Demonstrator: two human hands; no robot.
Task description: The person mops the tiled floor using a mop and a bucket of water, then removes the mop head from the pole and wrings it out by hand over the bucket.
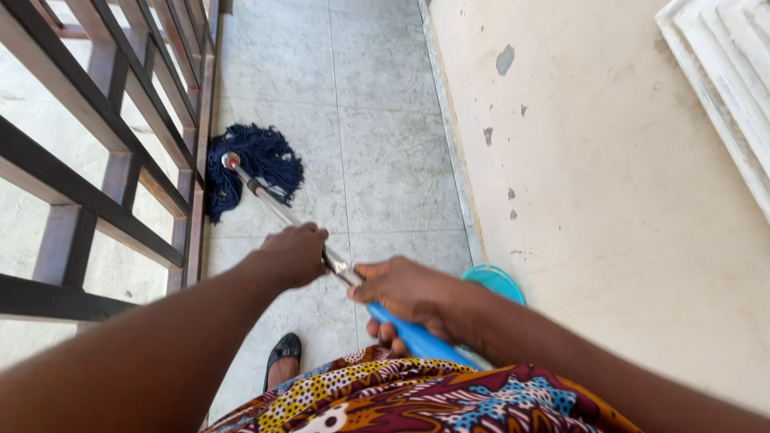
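Observation:
A mop with a dark blue string head [255, 163] rests on the grey tiled floor beside the railing. Its metal shaft [274, 204] runs back toward me and ends in a blue grip [411, 335]. My left hand [294, 253] is closed around the metal shaft partway along. My right hand [405, 290] is closed around the upper end, where the metal meets the blue grip. Below the hands I see a patterned, multicoloured skirt [417, 397] and one foot in a black shoe [284, 353].
A dark metal railing [120, 176] lines the left side of the narrow tiled walkway [385, 144]. A cream wall [609, 176] with chipped paint runs along the right. A turquoise round object [496, 281] lies on the floor by the wall, partly hidden by my right arm.

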